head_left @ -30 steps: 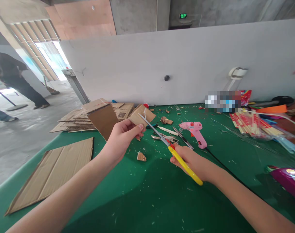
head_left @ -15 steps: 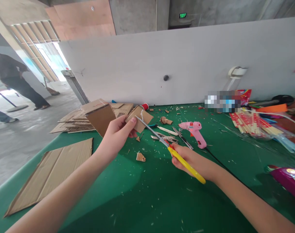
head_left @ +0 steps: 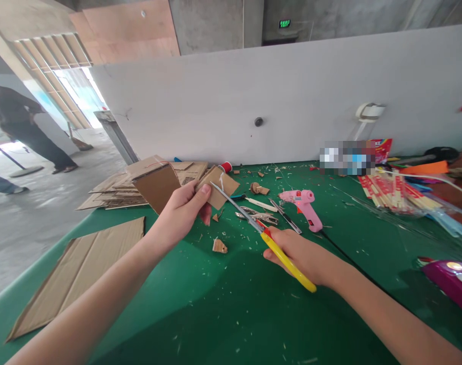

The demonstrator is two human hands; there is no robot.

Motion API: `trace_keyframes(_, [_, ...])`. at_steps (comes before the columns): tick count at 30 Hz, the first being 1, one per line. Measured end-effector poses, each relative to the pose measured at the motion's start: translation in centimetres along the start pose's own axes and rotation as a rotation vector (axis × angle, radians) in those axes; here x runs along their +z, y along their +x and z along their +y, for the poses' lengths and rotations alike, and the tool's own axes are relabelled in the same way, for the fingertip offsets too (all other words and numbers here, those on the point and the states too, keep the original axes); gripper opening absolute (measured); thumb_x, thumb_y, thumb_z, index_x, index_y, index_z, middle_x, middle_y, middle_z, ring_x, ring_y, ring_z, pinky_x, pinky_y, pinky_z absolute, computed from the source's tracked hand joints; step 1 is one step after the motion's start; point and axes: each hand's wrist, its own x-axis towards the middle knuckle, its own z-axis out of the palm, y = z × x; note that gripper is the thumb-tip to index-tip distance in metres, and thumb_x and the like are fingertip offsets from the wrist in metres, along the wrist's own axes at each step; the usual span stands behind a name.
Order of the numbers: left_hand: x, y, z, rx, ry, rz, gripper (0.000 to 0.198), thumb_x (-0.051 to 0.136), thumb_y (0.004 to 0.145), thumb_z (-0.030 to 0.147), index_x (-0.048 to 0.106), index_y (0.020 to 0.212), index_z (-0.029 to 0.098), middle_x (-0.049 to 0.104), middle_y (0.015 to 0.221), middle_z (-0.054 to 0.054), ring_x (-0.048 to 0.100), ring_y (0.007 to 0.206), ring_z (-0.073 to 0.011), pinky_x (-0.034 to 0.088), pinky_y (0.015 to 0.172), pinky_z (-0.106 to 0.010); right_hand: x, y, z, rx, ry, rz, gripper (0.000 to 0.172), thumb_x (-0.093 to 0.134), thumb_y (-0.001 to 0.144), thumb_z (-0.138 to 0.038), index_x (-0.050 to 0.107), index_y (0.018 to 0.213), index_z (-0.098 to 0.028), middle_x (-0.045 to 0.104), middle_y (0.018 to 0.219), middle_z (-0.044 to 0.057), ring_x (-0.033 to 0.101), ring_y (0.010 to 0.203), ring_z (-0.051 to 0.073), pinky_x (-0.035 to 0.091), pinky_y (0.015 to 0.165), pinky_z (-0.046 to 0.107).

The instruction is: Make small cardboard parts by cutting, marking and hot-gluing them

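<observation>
My left hand (head_left: 183,213) pinches a small brown cardboard piece (head_left: 219,186) and holds it up above the green table (head_left: 231,314). A blob of white glue shows on the piece. My right hand (head_left: 303,253) is closed on yellow-handled scissors (head_left: 269,238). Their blades point up and left, with the tip touching the lower edge of the cardboard piece.
A pink glue gun (head_left: 303,203) with a black cord lies behind my right hand. Metal tools (head_left: 259,215) and cardboard scraps (head_left: 220,246) lie between. A large cardboard sheet (head_left: 78,268) and a cardboard stack (head_left: 139,185) lie left. Craft sticks (head_left: 394,195) lie right. A person sweeps at far left.
My left hand has lowered the cardboard piece slightly and turned it toward the scissors. The scissors have shifted a little left, and their tip now meets the piece's edge.
</observation>
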Motion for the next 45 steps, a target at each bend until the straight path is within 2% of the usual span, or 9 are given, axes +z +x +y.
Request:
trace_keyframes(4, [-0.2, 0.0, 0.0, -0.004, -0.012, -0.011, 0.032, 0.05, 0.088, 0.046, 0.051, 0.072, 0.018, 0.054, 0.057, 0.001, 0.051, 0.05, -0.011, 0.04, 0.054, -0.025, 0.2, -0.2, -0.1, 0.038, 0.053, -0.008, 0.033, 0.047, 0.084, -0.053, 0.042, 0.084, -0.021, 0.055, 0.084, 0.007, 0.056, 0.067, 0.018, 0.044, 0.062, 0.032])
trace_keyframes(10, [-0.2, 0.0, 0.1, 0.006, -0.033, -0.007, 0.032, 0.052, 0.087, 0.044, 0.05, 0.069, 0.018, 0.053, 0.054, 0.002, 0.05, 0.049, -0.0105, 0.038, 0.053, -0.024, 0.6, 0.1, 0.6, -0.035, 0.091, 0.007, 0.037, 0.041, 0.087, -0.058, 0.038, 0.078, -0.022, 0.055, 0.077, 0.004, 0.051, 0.061, 0.015, 0.04, 0.055, 0.029])
trace_keyframes(19, [-0.5, 0.0, -0.2, 0.041, 0.142, -0.039, 0.031, 0.042, 0.092, 0.043, 0.044, 0.072, 0.02, 0.053, 0.052, 0.003, 0.05, 0.05, -0.0106, 0.037, 0.054, -0.024, 0.7, 0.0, 0.9, -0.075, 0.177, -0.016, 0.032, 0.043, 0.088, -0.053, 0.044, 0.084, -0.021, 0.047, 0.072, -0.001, 0.043, 0.058, 0.012, 0.036, 0.053, 0.027])
trace_keyframes(24, [-0.6, -0.1, -0.2, 0.048, 0.171, -0.031, 0.028, 0.044, 0.091, 0.042, 0.044, 0.073, 0.02, 0.053, 0.051, 0.003, 0.051, 0.049, -0.011, 0.038, 0.052, -0.024, 0.5, -0.3, 0.6, -0.102, 0.218, 0.007, 0.027, 0.05, 0.086, -0.048, 0.05, 0.088, -0.021, 0.05, 0.078, 0.002, 0.045, 0.063, 0.013, 0.039, 0.057, 0.028])
trace_keyframes(31, [0.1, -0.3, 0.5, 0.024, 0.312, -0.022, 0.03, 0.046, 0.09, 0.037, 0.041, 0.065, 0.021, 0.053, 0.047, 0.003, 0.05, 0.047, -0.0106, 0.038, 0.052, -0.024, 1.0, -0.2, 0.9, -0.109, 0.287, -0.004, 0.03, 0.051, 0.086, -0.05, 0.051, 0.092, -0.021, 0.051, 0.077, 0.002, 0.045, 0.062, 0.013, 0.04, 0.056, 0.027])
trace_keyframes(35, [0.4, -0.4, 0.4, -0.016, 0.372, -0.01, 0.03, 0.044, 0.091, 0.038, 0.04, 0.066, 0.021, 0.052, 0.049, 0.004, 0.05, 0.05, -0.0106, 0.039, 0.053, -0.023, 1.2, 0.2, 1.1, -0.109, 0.257, 0.013, 0.031, 0.049, 0.087, -0.05, 0.049, 0.092, -0.02, 0.052, 0.077, 0.002, 0.046, 0.061, 0.012, 0.039, 0.055, 0.026])
trace_keyframes(38, [1.0, -0.5, -0.3, -0.028, 0.27, -0.001, 0.031, 0.044, 0.091, 0.042, 0.042, 0.069, 0.02, 0.051, 0.05, 0.005, 0.05, 0.05, -0.0103, 0.038, 0.053, -0.023, 1.1, 0.3, 0.9, -0.104, 0.183, 0.022, 0.03, 0.048, 0.088, -0.049, 0.049, 0.087, -0.019, 0.053, 0.074, 0.001, 0.046, 0.059, 0.012, 0.038, 0.054, 0.026])
trace_keyframes(42, [2.3, -0.6, -1.3, -0.077, 0.074, 0.071, 0.045, 0.033, 0.093, 0.051, 0.046, 0.065, 0.018, 0.055, 0.052, 0.002, 0.052, 0.052, -0.011, 0.04, 0.055, -0.024, 0.7, 0.5, 0.5, -0.064, 0.049, 0.059, 0.033, 0.044, 0.088, -0.052, 0.045, 0.08, -0.02, 0.053, 0.07, 0.001, 0.047, 0.057, 0.013, 0.036, 0.053, 0.027])
trace_keyframes(45, [2.7, -0.6, -1.3, -0.058, 0.148, 0.056, 0.051, 0.029, 0.094, 0.051, 0.046, 0.059, 0.018, 0.053, 0.049, 0.002, 0.05, 0.049, -0.0102, 0.038, 0.054, -0.024, 0.5, 0.4, 0.5, -0.05, 0.019, 0.04, 0.034, 0.042, 0.088, -0.053, 0.043, 0.08, -0.021, 0.052, 0.068, 0.0, 0.046, 0.054, 0.012, 0.035, 0.05, 0.027])
